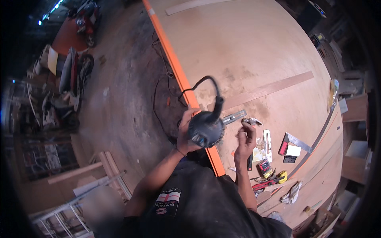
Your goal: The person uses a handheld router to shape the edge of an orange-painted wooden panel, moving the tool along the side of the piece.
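My left hand (185, 133) is wrapped around the side of a black handheld power tool (206, 127), seen from above and apparently a trim router. A thick black cord rises from its top and loops back to the left. The tool sits over a long orange strip (174, 59) along the left edge of the wooden board. A grey slotted metal bar (235, 117) juts out on the tool's right. My right hand (245, 143) is raised over the board with its fingers loosely bent, just below a claw hammer (253, 121). Nothing shows in it.
On the board (238, 43) lie a flat wood strip (266, 89), a try square (295, 142), a tape measure (265, 168), red-handled pliers (270, 181) and a crumpled cloth (291, 193). Black cables trail on the floor to the left. A ladder (65, 218) and motorcycles (73, 75) stand farther left.
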Demonstrator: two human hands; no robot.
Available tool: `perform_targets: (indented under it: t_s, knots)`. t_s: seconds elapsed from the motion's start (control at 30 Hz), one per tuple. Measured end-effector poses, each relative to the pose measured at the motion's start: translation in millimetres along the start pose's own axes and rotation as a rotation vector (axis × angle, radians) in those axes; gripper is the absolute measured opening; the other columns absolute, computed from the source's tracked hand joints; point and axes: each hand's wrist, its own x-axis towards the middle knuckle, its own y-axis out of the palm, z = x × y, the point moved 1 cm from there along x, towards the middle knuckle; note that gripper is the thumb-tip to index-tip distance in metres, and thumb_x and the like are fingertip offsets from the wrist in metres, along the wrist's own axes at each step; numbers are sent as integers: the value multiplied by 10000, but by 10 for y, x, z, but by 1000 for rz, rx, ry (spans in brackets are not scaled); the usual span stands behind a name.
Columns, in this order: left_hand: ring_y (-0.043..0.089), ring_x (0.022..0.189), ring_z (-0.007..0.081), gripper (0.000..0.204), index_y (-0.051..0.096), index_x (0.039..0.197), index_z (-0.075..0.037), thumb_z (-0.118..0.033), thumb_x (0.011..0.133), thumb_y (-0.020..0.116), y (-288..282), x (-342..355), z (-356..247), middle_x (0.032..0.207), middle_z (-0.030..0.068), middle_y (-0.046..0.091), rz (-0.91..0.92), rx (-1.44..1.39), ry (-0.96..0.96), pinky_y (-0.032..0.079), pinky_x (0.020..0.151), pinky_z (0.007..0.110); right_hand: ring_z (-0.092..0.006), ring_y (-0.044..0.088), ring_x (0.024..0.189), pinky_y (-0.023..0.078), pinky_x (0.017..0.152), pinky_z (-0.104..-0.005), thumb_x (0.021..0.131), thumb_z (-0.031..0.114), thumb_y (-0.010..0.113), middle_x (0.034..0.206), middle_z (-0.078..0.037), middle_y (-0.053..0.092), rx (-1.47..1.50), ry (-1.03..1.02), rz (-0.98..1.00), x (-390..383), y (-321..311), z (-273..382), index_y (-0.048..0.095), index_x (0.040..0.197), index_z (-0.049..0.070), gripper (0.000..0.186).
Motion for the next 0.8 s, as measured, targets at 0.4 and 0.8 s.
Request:
perform_targets:
  t_s: [0.4, 0.8]
  knots:
    - [395, 1422, 448, 727, 662, 1165, -53, -375, 568, 924, -117, -77, -109, 1399, 190, 486, 16, 288, 157, 294, 1201, 549, -151, 628, 935, 527, 842, -308, 840, 403, 811, 1019, -68, 662, 44, 20, 367, 170, 353, 155, 587, 1159, 30, 540]
    - [399, 1420, 457, 637, 665, 1097, -94, -296, 533, 883, -129, -3, -146, 1369, 146, 506, 48, 304, 117, 314, 1194, 575, -256, 624, 1179, 513, 1027, -417, 1086, 367, 410, 1307, -135, 619, 604, 647, 71, 106, 252, -1070, 497, 1390, 8, 478]
